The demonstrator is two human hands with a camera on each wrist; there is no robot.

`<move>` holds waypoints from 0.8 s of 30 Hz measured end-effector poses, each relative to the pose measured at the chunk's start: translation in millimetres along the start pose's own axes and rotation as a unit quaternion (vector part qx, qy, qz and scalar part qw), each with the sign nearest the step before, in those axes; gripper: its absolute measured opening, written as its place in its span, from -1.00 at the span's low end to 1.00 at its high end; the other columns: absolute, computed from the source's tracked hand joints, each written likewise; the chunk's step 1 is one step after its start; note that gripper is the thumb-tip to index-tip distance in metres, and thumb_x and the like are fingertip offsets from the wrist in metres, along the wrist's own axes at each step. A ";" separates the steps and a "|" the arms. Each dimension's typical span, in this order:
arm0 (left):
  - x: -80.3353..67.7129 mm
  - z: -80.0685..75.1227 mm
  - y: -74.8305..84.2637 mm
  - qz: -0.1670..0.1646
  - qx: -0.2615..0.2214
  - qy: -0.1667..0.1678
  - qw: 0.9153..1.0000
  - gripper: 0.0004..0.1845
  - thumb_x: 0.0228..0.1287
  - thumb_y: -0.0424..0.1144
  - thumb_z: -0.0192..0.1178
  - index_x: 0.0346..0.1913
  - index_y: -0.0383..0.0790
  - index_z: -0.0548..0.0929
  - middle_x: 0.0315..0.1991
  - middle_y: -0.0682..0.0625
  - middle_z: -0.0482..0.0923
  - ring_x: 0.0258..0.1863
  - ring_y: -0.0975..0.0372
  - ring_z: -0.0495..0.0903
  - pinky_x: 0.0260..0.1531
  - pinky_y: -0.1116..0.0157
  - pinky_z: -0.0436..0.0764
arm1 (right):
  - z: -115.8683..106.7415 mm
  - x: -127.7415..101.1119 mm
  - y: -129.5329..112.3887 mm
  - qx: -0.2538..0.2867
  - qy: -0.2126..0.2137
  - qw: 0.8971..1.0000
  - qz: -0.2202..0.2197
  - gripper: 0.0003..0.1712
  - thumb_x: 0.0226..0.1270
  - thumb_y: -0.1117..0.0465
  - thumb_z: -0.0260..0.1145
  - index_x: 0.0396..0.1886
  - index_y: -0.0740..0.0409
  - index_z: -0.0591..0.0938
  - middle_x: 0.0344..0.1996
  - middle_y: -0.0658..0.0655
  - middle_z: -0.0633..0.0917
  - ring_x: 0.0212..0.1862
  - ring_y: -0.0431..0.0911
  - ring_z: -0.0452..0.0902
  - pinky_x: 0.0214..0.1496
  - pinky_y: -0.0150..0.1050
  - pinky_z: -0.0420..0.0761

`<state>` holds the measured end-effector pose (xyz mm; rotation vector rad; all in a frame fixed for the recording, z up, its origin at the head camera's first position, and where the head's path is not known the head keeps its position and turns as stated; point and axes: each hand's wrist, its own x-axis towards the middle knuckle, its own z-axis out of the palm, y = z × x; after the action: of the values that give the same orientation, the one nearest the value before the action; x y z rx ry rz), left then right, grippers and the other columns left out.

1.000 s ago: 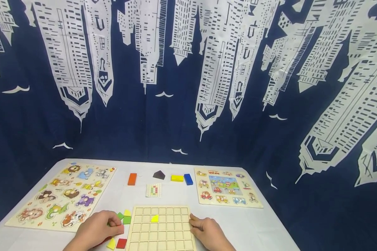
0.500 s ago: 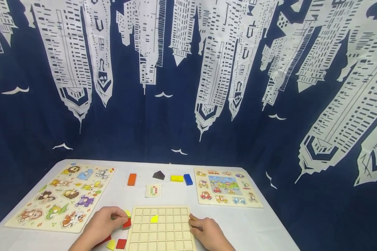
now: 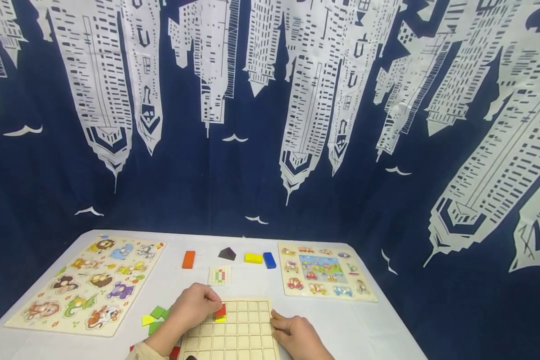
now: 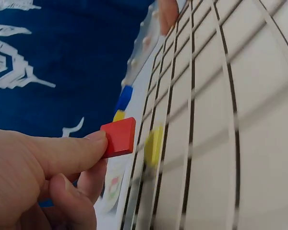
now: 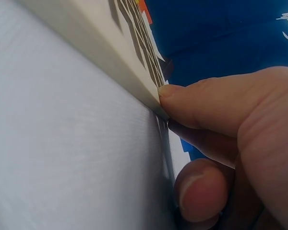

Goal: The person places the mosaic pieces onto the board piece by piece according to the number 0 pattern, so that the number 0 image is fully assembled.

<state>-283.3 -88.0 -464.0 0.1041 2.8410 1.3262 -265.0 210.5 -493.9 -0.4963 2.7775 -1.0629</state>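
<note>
Thumb and fingers of my left hand (image 3: pixel 192 309) pinch a red square tile (image 4: pixel 120 137) by one side, over the upper left of a wooden grid board (image 3: pixel 244 330). Just beneath the tile, a yellow quarter-round piece (image 4: pixel 155 144) sits in one of the board's cells, partly covered by the tile in the head view. At the board's right edge, my right hand (image 3: pixel 300 335) grips the rim; its thumb lies on the top edge in the right wrist view, with the fingers partly hidden.
Left of the board lie green tiles (image 3: pixel 155 328), a yellow piece (image 3: pixel 148 320) and red tiles partly behind the left forearm. A patterned card (image 3: pixel 220 275) and several coloured blocks are beyond the board. An animal puzzle (image 3: pixel 87 285) stands left, a vehicle puzzle (image 3: pixel 328 295) right.
My left hand has carried the red tile from beside the board's left edge, up and right, over the yellow piece. The right hand has stayed at the board's right edge.
</note>
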 end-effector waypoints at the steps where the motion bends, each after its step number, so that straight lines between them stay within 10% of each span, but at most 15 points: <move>1: 2.5 3.3 2.0 0.005 0.006 -0.001 1.000 -0.90 0.17 -0.14 0.49 -0.43 0.02 0.77 -0.41 0.17 0.69 -0.40 0.25 0.53 -0.38 0.23 0.48 | 0.2 -0.1 0.0 -0.002 0.001 1.000 -0.002 -0.64 0.35 0.18 0.43 0.10 0.18 0.75 0.29 0.12 0.64 0.34 0.20 0.54 0.32 0.22 0.46; 12: 11.1 27.7 11.0 0.003 0.049 0.001 0.999 -0.85 0.16 -0.15 0.49 -0.48 0.07 0.72 -0.47 0.20 0.65 -0.48 0.25 0.51 -0.44 0.20 0.42 | -1.1 0.4 -0.5 -0.004 -0.004 1.000 0.006 -0.64 0.36 0.18 0.42 0.11 0.17 0.75 0.30 0.11 0.64 0.35 0.18 0.54 0.33 0.21 0.46; 24: 12.5 31.8 2.4 0.083 0.098 -0.019 0.992 -0.80 0.14 -0.17 0.51 -0.55 0.17 0.74 -0.50 0.30 0.60 -0.47 0.32 0.47 -0.45 0.22 0.42 | -0.1 0.7 1.3 -0.001 -0.005 1.000 -0.006 -0.63 0.36 0.19 0.41 0.12 0.20 0.74 0.30 0.14 0.62 0.35 0.20 0.52 0.33 0.21 0.45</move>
<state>-294.6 -61.3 -482.4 0.3710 2.9774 1.0497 -266.0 211.3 -494.7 -0.5192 2.7698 -1.0571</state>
